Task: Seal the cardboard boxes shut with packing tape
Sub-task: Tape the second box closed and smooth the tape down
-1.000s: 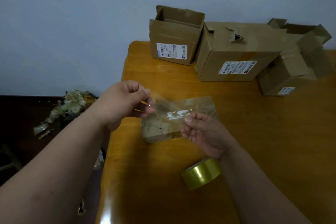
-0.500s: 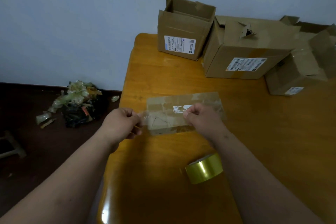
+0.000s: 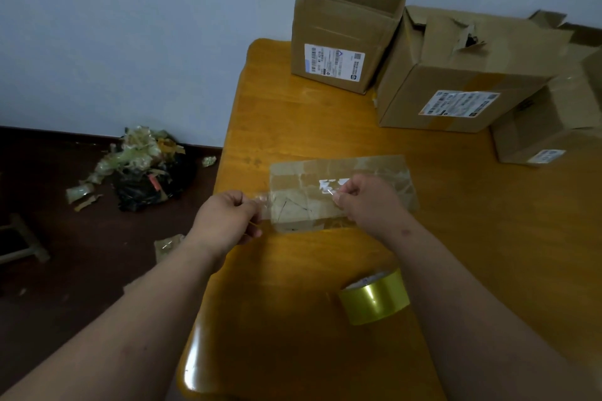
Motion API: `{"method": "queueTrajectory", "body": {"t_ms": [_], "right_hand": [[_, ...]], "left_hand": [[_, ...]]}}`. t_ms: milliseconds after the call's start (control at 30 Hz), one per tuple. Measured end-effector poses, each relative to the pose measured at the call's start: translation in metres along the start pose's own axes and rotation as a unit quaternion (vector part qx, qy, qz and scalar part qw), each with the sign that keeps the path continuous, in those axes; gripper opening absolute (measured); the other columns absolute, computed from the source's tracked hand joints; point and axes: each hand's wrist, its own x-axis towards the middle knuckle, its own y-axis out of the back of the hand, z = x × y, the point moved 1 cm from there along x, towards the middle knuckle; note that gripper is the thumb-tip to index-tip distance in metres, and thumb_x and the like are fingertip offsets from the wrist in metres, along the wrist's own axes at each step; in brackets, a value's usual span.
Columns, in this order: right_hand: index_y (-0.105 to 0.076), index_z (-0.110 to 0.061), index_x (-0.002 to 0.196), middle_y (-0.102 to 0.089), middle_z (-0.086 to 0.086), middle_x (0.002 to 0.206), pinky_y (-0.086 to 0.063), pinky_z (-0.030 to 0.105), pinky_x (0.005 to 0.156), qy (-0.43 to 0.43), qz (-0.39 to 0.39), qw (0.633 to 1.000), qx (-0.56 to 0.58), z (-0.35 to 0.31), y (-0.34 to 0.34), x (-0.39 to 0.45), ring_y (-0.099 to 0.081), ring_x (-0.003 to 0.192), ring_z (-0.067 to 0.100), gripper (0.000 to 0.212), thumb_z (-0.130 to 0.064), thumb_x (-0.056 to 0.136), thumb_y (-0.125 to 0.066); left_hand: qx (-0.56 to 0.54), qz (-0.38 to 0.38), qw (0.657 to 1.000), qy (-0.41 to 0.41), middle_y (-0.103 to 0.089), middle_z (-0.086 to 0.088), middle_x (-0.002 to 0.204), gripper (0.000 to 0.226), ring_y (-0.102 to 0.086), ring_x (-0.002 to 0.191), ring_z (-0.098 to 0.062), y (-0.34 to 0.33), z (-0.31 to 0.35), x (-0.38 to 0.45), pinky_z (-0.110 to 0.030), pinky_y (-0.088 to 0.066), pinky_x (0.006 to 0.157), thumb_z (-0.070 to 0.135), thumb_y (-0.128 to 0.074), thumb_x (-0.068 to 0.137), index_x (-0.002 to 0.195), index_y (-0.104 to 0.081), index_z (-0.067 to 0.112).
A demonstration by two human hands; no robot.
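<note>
left hand (image 3: 228,221) pinches one end of a clear tape strip (image 3: 312,202) | right hand (image 3: 365,202) pinches its middle, strip stretched just above the table (image 3: 325,127) | tape roll (image 3: 374,299) near the right forearm | three cardboard boxes (image 3: 345,32) at the table's far side

Home room: wooden table (image 3: 293,114), littered floor (image 3: 65,270)
</note>
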Motion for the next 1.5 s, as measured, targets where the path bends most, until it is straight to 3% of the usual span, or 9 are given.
{"method": "queueTrajectory", "body": {"t_ms": [100, 233, 333, 500, 633, 833, 967, 1100, 1500], "right_hand": [[-0.061, -0.011, 0.089, -0.060, -0.003, 0.082, -0.049, 0.036, 0.072, 0.004, -0.002, 1.000, -0.017, -0.001, 0.000, 0.001, -0.055, 0.076, 0.014, 0.015, -0.025, 0.096, -0.058], [-0.057, -0.007, 0.089, -0.061, 0.009, 0.089, -0.051, 0.043, 0.073, -0.006, 0.014, 0.999, -0.047, -0.004, -0.003, 0.003, -0.057, 0.078, 0.026, 0.020, -0.024, 0.098, -0.049], [-0.054, -0.012, 0.087, -0.057, 0.003, 0.083, -0.044, 0.035, 0.063, -0.006, 0.013, 0.998, -0.062, -0.005, -0.007, 0.002, -0.053, 0.073, 0.021, 0.018, -0.024, 0.099, -0.047], [-0.061, -0.012, 0.093, -0.060, -0.004, 0.090, -0.047, 0.034, 0.074, -0.009, 0.020, 0.999, -0.050, -0.005, -0.005, 0.000, -0.058, 0.087, 0.018, 0.015, -0.022, 0.099, -0.052], [-0.065, -0.008, 0.093, -0.056, -0.012, 0.082, -0.048, 0.034, 0.077, -0.007, 0.021, 0.999, -0.048, -0.005, -0.005, -0.001, -0.058, 0.085, 0.015, 0.016, -0.021, 0.097, -0.056], [-0.062, -0.016, 0.095, -0.056, -0.013, 0.084, -0.043, 0.024, 0.065, -0.010, 0.031, 0.998, -0.054, 0.000, -0.009, 0.001, -0.053, 0.077, 0.006, 0.012, -0.025, 0.098, -0.056], [-0.062, -0.015, 0.096, -0.058, -0.011, 0.087, -0.050, 0.034, 0.080, -0.020, 0.027, 0.998, -0.050, -0.002, -0.009, 0.001, -0.058, 0.087, 0.013, 0.013, -0.026, 0.098, -0.056], [-0.062, -0.016, 0.094, -0.061, -0.007, 0.091, -0.053, 0.038, 0.085, -0.020, 0.026, 0.998, -0.055, -0.003, -0.009, 0.000, -0.060, 0.091, 0.015, 0.012, -0.024, 0.098, -0.055], [-0.061, -0.014, 0.094, -0.063, -0.002, 0.096, -0.051, 0.034, 0.081, -0.004, 0.026, 0.997, -0.069, -0.004, -0.010, 0.000, -0.059, 0.089, 0.015, 0.011, -0.020, 0.098, -0.054]], "left_hand": [[-0.006, 0.002, 1.000, 0.002, -0.063, -0.010, 0.072, 0.020, -0.063, 0.059, -0.019, -0.002, 0.001, 0.000, -0.030, -0.047, 0.054, 0.017, -0.060, 0.095, 0.078, -0.058, 0.007], [0.006, 0.014, 1.000, -0.003, -0.064, -0.009, 0.070, 0.020, -0.063, 0.060, -0.019, -0.004, 0.000, 0.000, -0.031, -0.048, 0.055, 0.015, -0.059, 0.094, 0.077, -0.060, 0.006], [0.014, 0.025, 1.000, -0.006, -0.063, -0.010, 0.068, 0.019, -0.064, 0.060, -0.020, -0.005, -0.001, 0.001, -0.034, -0.049, 0.058, 0.015, -0.059, 0.094, 0.077, -0.060, 0.005], [0.019, 0.036, 0.999, -0.007, -0.064, -0.008, 0.062, 0.020, -0.063, 0.063, -0.022, -0.008, -0.004, 0.001, -0.034, -0.050, 0.059, 0.014, -0.059, 0.092, 0.072, -0.060, 0.008], [0.004, 0.036, 0.999, -0.009, -0.066, -0.008, 0.059, 0.024, -0.062, 0.065, -0.025, -0.009, -0.006, 0.002, -0.036, -0.050, 0.063, 0.022, -0.065, 0.090, 0.072, -0.060, 0.008], [0.015, 0.048, 0.999, -0.018, -0.068, -0.011, 0.065, 0.033, -0.062, 0.059, -0.018, -0.011, -0.008, 0.001, -0.034, -0.052, 0.061, 0.034, -0.070, 0.089, 0.077, -0.060, 0.004], [0.017, 0.055, 0.998, -0.019, -0.067, -0.009, 0.061, 0.035, -0.063, 0.062, -0.022, -0.012, -0.011, 0.003, -0.037, -0.054, 0.065, 0.035, -0.071, 0.088, 0.072, -0.059, 0.007], [0.012, 0.053, 0.998, -0.012, -0.067, -0.008, 0.060, 0.037, -0.061, 0.061, -0.022, -0.013, -0.014, 0.004, -0.039, -0.055, 0.068, 0.040, -0.074, 0.085, 0.073, -0.062, 0.006], [0.013, 0.063, 0.998, 0.003, -0.066, -0.005, 0.055, 0.041, -0.059, 0.061, -0.023, -0.016, -0.015, 0.007, -0.040, -0.055, 0.068, 0.043, -0.078, 0.080, 0.071, -0.061, 0.007]]}}
